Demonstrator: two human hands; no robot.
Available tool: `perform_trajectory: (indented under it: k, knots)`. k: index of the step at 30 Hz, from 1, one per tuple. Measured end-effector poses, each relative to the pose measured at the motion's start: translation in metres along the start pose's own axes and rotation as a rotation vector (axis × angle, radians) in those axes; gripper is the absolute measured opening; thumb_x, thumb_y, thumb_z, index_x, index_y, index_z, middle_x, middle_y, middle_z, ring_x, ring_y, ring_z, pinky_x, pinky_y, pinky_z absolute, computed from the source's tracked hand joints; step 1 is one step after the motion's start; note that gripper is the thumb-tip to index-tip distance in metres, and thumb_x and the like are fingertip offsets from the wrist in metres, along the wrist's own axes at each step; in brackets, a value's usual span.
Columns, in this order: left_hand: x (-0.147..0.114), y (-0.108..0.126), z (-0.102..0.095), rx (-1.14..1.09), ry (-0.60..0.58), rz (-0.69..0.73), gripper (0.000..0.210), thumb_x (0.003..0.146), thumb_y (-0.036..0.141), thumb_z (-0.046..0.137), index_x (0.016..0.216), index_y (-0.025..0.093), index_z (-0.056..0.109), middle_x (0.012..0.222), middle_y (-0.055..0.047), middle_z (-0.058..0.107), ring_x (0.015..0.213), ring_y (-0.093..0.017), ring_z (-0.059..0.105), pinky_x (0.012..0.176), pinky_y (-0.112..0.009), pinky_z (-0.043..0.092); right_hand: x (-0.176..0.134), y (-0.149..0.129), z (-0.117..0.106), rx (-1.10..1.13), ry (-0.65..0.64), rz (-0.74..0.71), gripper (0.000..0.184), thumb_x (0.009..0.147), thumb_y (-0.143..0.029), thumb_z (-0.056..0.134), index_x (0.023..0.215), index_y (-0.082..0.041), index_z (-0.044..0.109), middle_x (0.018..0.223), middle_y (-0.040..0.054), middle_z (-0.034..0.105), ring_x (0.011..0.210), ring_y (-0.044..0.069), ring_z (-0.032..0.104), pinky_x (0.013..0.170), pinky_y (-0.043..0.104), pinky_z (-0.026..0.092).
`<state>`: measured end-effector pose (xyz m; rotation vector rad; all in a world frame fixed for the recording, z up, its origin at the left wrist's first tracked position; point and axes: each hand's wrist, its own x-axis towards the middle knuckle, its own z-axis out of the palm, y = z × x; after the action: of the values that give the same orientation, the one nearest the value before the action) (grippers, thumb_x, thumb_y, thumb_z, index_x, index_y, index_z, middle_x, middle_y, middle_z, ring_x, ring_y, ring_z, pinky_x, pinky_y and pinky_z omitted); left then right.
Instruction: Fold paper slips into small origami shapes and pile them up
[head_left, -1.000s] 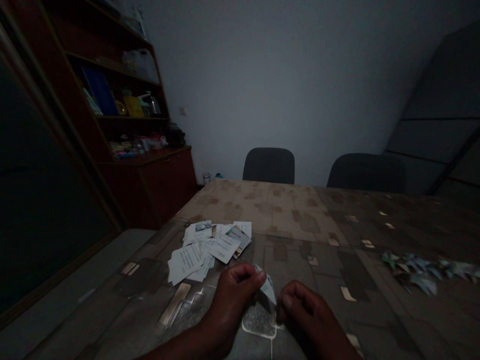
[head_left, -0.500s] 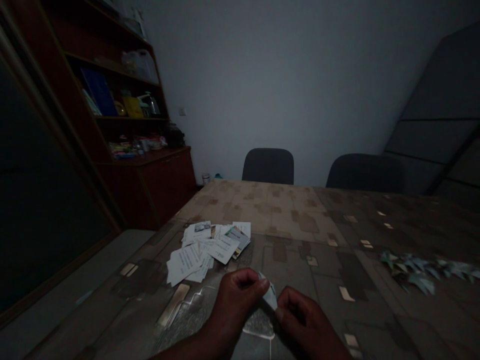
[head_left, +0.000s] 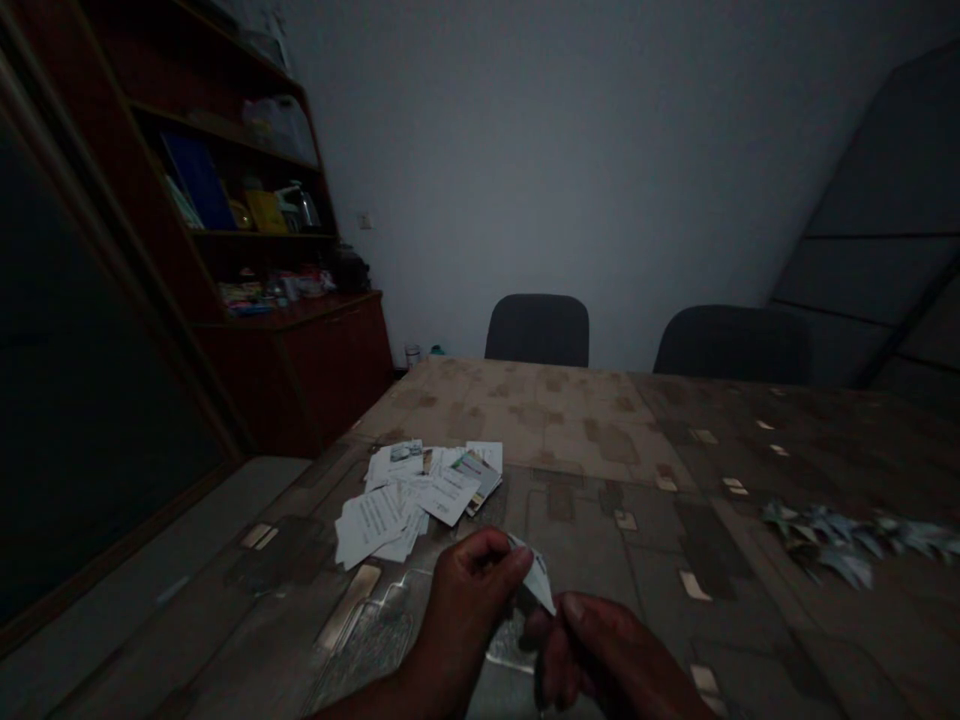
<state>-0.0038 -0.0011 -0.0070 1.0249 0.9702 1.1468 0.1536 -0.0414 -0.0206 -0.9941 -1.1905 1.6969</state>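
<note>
the left hand (head_left: 469, 600) pinches the folded paper (head_left: 538, 582), likely steadying it; the right hand (head_left: 611, 645) is at its tip (grip unclear).

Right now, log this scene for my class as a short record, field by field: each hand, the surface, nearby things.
left hand: pinches a folded paper
right hand: at the paper's lower tip; contact unclear
surface: patterned table
beyond left hand: overlapping printed sheets
right side of table: cluster of folded pieces
beyond table: two dark chairs
</note>
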Motion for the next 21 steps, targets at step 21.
perform_trajectory:
  k: [21]
  knots:
    - [-0.009,0.004,0.003,0.070,-0.010,0.020,0.023,0.076,0.035,0.071,0.073,0.015,0.060,0.055,0.004,0.054,0.050,-0.010,0.048,0.050,-0.020,0.038,-0.007,-0.018,0.003,-0.423,0.294,-0.201,0.048,0.089,-0.059,0.045,0.068,-0.018,0.058,0.061,-0.0010,0.055,0.059,0.015,0.048,0.057,0.025,0.035]
